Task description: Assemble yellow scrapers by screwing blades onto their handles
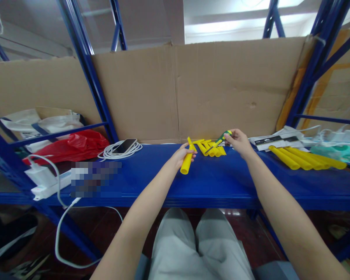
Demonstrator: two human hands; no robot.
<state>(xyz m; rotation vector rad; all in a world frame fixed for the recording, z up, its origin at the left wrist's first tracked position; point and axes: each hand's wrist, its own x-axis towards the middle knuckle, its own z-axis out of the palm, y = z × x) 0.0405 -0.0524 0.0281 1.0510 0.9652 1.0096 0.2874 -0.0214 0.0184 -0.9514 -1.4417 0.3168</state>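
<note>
My left hand [181, 155] is closed around a yellow plastic tube [186, 165], its open round end tilted toward me. A narrower yellow part shows at the tube's far end, partly hidden by my fingers. In my right hand [238, 140] is a screwdriver [223, 137] with a green and yellow handle, gripped near the handle's end. Its thin dark shaft points left and down, over a group of yellow pieces [212, 151] with round open ends lying on the blue shelf [221, 179]. The screwdriver and the tube in my left hand are apart.
More yellow tubes [305, 158] lie side by side at the right, near white packaging [277, 140] and a green plastic bag [335, 152]. At the left are a phone [125, 146] on a coiled white cable, a red bag [76, 146] and a power strip [52, 186]. A cardboard panel [221, 89] stands behind.
</note>
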